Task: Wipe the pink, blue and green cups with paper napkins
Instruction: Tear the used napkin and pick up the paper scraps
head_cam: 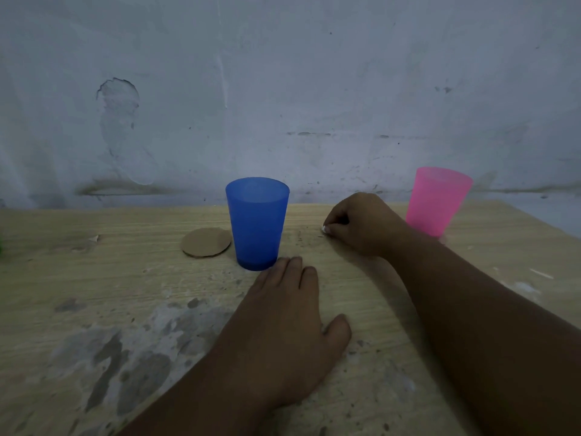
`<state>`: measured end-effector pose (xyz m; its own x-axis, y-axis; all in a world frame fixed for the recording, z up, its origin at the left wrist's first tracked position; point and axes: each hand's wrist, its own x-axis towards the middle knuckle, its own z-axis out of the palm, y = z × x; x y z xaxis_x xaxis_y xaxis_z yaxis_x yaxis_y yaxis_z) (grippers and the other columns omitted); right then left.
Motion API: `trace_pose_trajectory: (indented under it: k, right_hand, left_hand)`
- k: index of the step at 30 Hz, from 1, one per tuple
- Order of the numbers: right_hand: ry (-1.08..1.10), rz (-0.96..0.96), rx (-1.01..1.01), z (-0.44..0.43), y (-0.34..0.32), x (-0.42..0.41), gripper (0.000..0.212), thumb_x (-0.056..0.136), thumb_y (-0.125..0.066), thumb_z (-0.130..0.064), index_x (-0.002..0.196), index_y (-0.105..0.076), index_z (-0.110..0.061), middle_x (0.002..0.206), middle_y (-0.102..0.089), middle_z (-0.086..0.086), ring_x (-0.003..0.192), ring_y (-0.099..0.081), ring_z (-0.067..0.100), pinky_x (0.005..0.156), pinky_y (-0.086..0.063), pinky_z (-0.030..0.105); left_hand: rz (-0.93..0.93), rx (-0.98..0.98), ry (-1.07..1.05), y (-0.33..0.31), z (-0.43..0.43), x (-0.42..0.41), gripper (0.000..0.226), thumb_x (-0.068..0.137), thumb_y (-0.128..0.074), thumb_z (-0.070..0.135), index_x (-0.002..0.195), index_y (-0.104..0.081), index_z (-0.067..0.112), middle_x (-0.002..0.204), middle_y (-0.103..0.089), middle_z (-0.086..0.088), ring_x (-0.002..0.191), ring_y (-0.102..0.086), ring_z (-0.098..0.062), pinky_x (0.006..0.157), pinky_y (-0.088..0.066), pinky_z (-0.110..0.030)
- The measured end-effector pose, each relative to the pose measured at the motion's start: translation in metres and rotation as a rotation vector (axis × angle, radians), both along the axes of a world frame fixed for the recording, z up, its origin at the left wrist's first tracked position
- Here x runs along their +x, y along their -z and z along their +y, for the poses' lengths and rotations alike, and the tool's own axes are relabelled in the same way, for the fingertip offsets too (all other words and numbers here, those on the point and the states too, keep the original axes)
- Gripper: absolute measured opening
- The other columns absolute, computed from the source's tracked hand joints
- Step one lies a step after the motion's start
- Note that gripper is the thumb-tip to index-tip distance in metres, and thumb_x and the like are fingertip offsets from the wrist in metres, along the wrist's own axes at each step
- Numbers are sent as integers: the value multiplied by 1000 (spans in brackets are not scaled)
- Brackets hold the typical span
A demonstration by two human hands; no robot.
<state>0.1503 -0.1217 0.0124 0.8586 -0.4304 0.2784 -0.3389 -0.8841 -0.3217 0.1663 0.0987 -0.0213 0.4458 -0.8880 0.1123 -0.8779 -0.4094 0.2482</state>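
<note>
Wooden table (94, 278) — blue cup (257, 225) upright, rim up

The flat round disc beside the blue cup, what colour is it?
The disc is plain light brown, like cardboard; the head view shows it.

Two cups — blue cup (257, 225), pink cup (435, 201) — one cardboard disc (206, 242), two hands: left hand (283, 316), right hand (361, 225).

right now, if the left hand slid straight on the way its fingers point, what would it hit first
Probably the blue cup: the left hand lies flat on the table, its fingertips right by the cup's base. It might only graze it.
</note>
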Motion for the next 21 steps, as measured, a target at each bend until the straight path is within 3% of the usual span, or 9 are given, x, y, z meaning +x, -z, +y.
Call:
trace_pose_trajectory:
  k: [7,12,16,19,21]
  right_hand:
    - [35,75,-61,20,-1,9,14,86,-69,-20,93,-79,-14,90,-74,0,82,-66,14,83,-58,33]
    - [-15,51,10,34,3,13,16,87,-68,-19,98,-77,-13,89,-74,0,78,-65,10,78,-55,24]
    - [-10,-45,156,29,-3,9,14,87,-70,-20,95,-79,-14,89,-75,-2,78,-65,5,66,-46,12]
    - [-20,-102,198,31,-5,11,13,88,-70,-20,95,-80,-14,89,-75,-3,79,-65,5,68,-47,13]
    - [-54,-33,159,35,-3,13,14,88,-69,-20,98,-78,-15,91,-74,-4,77,-63,3,74,-48,17]
  left_hand:
    - [-2,14,-4,-2,-1,0,77,98,-26,63,158,-2,22,167,5,6,152,7,-11,118,4,-29]
    - [-4,17,-3,-1,-1,0,77,97,-25,64,158,-3,22,167,4,7,152,6,-11,118,4,-29]
    - [5,14,-3,0,-2,1,78,97,-25,65,158,-3,22,167,4,7,152,6,-11,119,2,-30]
    - [12,21,-2,0,-1,2,78,97,-25,65,158,-2,22,167,6,6,152,7,-12,119,3,-31]
    - [5,19,-2,0,0,1,78,97,-25,65,158,-3,22,167,5,6,152,7,-12,119,3,-31]
